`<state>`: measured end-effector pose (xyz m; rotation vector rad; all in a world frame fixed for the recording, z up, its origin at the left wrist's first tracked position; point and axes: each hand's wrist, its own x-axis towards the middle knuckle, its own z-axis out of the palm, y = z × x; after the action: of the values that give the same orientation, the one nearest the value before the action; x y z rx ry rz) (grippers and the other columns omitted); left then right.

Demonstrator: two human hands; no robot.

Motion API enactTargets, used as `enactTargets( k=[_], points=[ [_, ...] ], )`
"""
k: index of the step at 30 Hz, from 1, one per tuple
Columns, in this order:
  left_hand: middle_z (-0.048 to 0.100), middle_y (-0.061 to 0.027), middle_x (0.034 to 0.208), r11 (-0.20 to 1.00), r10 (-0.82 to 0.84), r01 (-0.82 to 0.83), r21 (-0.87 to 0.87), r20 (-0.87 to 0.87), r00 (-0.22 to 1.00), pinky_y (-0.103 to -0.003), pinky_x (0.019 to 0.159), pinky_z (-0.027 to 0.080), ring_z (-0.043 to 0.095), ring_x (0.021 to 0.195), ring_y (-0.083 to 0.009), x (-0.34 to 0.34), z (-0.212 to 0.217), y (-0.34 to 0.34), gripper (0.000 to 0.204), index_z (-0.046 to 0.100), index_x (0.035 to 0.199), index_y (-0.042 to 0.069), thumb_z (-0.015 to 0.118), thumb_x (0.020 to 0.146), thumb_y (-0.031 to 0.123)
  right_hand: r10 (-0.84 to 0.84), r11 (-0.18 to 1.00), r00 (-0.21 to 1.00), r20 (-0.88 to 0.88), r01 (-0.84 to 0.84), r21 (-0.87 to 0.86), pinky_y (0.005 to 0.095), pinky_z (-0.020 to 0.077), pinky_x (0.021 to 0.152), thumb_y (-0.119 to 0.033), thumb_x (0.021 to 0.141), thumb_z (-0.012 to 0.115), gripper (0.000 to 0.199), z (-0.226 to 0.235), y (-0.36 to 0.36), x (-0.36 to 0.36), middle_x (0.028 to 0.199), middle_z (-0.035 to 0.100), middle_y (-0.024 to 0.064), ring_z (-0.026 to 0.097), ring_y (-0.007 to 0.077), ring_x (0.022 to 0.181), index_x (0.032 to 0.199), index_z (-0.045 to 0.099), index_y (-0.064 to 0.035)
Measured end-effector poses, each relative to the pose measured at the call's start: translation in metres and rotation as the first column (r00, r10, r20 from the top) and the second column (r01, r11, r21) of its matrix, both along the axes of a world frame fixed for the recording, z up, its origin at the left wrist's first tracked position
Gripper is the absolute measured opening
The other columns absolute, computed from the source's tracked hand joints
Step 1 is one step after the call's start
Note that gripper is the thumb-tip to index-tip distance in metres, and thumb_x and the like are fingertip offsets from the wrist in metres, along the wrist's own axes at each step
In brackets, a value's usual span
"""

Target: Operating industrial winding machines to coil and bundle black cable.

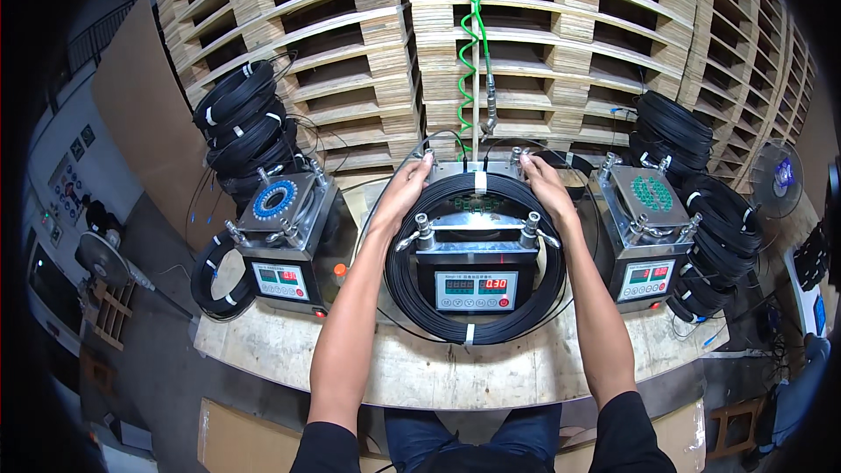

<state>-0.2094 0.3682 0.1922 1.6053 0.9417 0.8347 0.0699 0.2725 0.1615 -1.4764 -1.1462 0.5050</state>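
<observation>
1. Wooden pallets (438, 79) rose in tall stacks behind the bench (420, 377).
2. A green coiled hose (484, 35) hung before them, ending in a metal fitting (491, 103).
3. Bound black cable coils were piled at the left (250, 118) and right (673, 133).
4. A brown panel (144, 105) leaned at far left, beyond a standing fan (103, 258).
5. Another fan (776, 177) stood at far right.
6. An orange cap (341, 271) showed near the left-hand machine (280, 281).

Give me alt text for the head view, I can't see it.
A person's left grip and right grip are at the far knobs of the middle machine, a black cable coil around its lit display. Similar machines flank it, with stacked pallets behind.
</observation>
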Motion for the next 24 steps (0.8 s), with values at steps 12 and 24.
enactTargets(
  k=[12,24],
  points=[
    [0.065,-0.0132,0.099,0.991,0.012,-0.002,0.133,-0.081,0.997,-0.033,0.094,0.043,0.059,0.096,-0.0219,0.007,-0.009,0.004,0.075,0.066,0.123,-0.004,0.044,0.100,0.064,-0.379,0.878,0.918,0.119,0.397,-0.268,0.0396,0.0504,0.069,-0.045,0.081,0.080,0.061,-0.007,0.095,0.067,0.078,0.066,0.0156,0.060,0.0204,0.074,0.087,0.065,0.0136],
    [0.065,-0.0113,0.104,0.993,0.041,-0.030,0.116,-0.090,0.995,-0.033,0.100,0.040,0.057,0.104,-0.0213,0.000,-0.009,0.005,0.070,0.066,0.119,-0.003,0.046,0.100,0.062,0.258,0.965,0.684,-0.683,-0.220,0.145,0.0225,0.0450,0.049,-0.016,0.097,0.067,0.013,-0.024,0.075,0.071,0.077,0.060,0.0004,0.054,0.0083,0.062,0.105,0.061,-0.0078]
  ],
)
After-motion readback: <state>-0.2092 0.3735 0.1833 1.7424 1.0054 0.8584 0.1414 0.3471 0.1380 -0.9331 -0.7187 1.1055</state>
